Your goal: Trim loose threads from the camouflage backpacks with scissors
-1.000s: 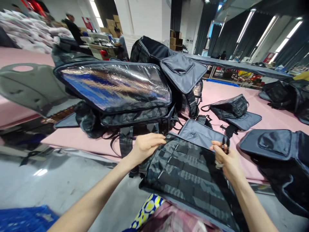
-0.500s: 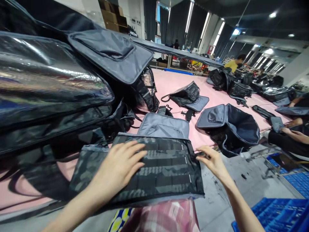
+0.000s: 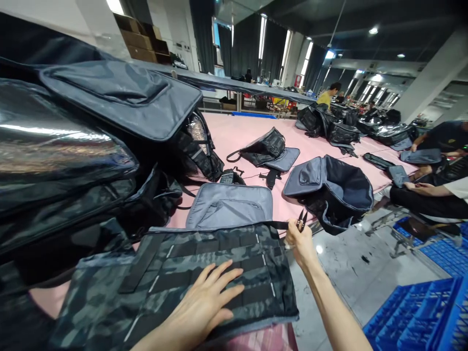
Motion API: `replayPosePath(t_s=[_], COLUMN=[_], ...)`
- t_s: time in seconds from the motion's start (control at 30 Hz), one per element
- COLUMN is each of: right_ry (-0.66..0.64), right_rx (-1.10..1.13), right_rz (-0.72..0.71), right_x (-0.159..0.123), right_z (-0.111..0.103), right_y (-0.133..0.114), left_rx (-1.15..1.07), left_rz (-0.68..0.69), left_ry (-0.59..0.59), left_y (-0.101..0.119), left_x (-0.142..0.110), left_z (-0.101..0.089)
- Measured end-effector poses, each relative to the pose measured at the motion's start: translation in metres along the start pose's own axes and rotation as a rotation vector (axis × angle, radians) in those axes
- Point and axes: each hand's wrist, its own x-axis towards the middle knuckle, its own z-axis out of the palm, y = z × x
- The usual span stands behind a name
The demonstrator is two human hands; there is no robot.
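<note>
Keep the left hand (image 3: pixel 204 304) flat, fingers spread, on the camouflage bag panel (image 3: pixel 204 263) while the right hand (image 3: pixel 300 241), clamped on the thread snips (image 3: pixel 302 220) at the panel's right corner, trims close without nicking fabric.

Foil-lined bag (image 3: pixel 54 141) cut by left edge, blue crate (image 3: pixel 424 312) cropped, far workers too small

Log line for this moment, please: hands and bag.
left hand: flat on camo bag | right hand: holds snips at bag's corner | grey flap: open on pink table
</note>
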Motion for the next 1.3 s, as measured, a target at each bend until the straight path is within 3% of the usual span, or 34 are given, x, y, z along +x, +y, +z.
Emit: replayPosePath(t_s=[0.13,0.43,0.6,0.8,0.9,1.03,1.3], right_ry=[-0.084,-0.159,-0.188,-0.012,0.024,-0.004,-0.038], right_rx=[0.080,-0.060,-0.255,-0.920,-1.145,-1.270,-1.299], right_rz=[0.034,-0.056,-0.152,-0.374,-0.523,-0.691,-0.752], right_x=[-0.004,-0.010,-0.014,-0.024,-0.031,-0.034,-0.032], right_z=[0.001,-0.005,-0.005,-0.020,-0.024,-0.022,-0.017], right_y=[-0.006,-0.007,-0.014,-0.022,-0.026,-0.028,-0.028], left_rx=[-0.074,-0.412,-0.601,-0.787,-0.825,-0.837,-0.817], left_rz=[-0.017,-0.015,-0.026,-0.164,-0.178,-0.178,-0.165], left_ry=[0.049,0.489,0.418,0.426,0.435,0.436,0.422], left_y=[0.002,0.020,0.039,0.031,0.027,0.027,0.026], left_x=[0.013,0.095,0.126,0.131,0.132,0.133,0.132], left_z=[-0.015,-0.040,-0.043,-0.041,-0.039,-0.039,-0.038])
